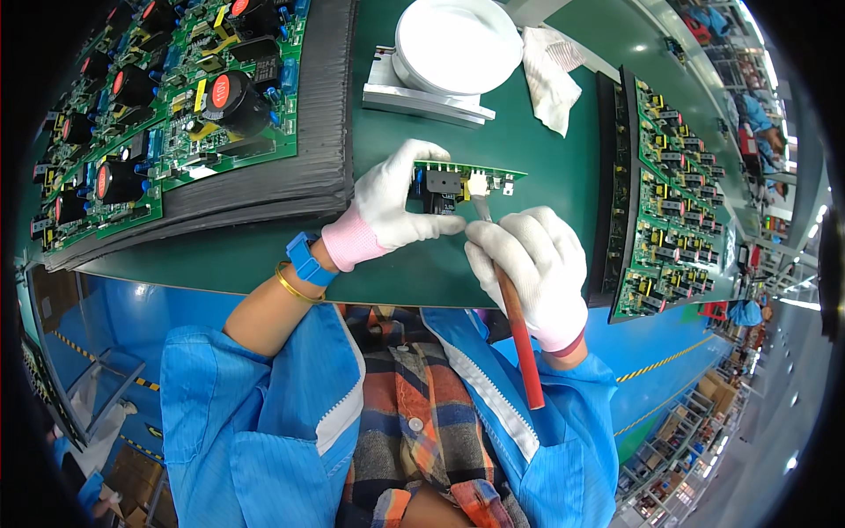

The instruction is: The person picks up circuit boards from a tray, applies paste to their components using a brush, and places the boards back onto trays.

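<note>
My left hand (385, 201), in a white glove with a pink cuff, grips a small green circuit board (503, 171) by its left end. The board is tilted up so its black, blue and white parts face me. My right hand (539, 264), gloved too, is closed round a brush (521, 343) with a red handle. Its whitish tip touches the board among the parts, just right of a black block. Beyond my hands, a round white dish (458, 46) rests on a silver metal block (431, 101).
Large circuit boards (198, 132) with big black capacitors lie on a thick black foam slab (330, 132) at left. Upright at right stands a black-edged rack (627, 194) of small boards (673, 211). A crumpled white cloth (550, 79) lies beside the dish on the green table (563, 163).
</note>
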`<state>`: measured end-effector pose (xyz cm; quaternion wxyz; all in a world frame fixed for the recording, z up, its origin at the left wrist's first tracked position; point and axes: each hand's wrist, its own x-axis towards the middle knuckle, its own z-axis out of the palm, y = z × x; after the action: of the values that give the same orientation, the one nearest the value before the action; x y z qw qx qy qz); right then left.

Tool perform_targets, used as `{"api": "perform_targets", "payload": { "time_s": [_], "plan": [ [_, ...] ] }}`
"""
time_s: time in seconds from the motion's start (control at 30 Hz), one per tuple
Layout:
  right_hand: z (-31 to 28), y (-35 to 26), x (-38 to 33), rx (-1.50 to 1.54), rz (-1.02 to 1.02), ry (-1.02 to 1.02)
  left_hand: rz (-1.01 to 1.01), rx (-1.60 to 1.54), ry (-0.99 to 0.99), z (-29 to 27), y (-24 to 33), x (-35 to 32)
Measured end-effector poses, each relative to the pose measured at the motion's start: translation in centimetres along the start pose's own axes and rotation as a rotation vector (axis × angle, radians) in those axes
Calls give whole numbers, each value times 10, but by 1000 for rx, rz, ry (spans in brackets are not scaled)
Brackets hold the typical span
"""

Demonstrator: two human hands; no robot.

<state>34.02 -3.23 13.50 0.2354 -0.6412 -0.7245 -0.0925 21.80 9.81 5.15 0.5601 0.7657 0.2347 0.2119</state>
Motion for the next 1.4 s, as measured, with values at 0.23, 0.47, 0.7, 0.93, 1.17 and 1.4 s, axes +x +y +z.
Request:
{"api": "perform_targets", "payload": {
  "time_s": [0.23, 0.47, 0.7, 0.93, 1.17, 1.4],
  "plan": [
    [-18, 7, -9, 166, 78, -39, -69, 42, -43, -1, 5, 2],
    [-41, 30, -48, 1001, 935, 265, -36, -76, -108, -8, 4, 4],
    [-28, 62, -60, 1091, 553, 130, -28, -94, -121, -8, -3, 5],
    [-23, 65, -54, 1096, 721, 39, -69, -112, -163, -10, 0, 6],
    [-28, 69, -37, 910, 763, -115, -55, -105, -143, -8, -2, 6],
    [-32, 65, -36, 902, 884, -107, -35, -82, -128, -9, -1, 5]
  ]
}}
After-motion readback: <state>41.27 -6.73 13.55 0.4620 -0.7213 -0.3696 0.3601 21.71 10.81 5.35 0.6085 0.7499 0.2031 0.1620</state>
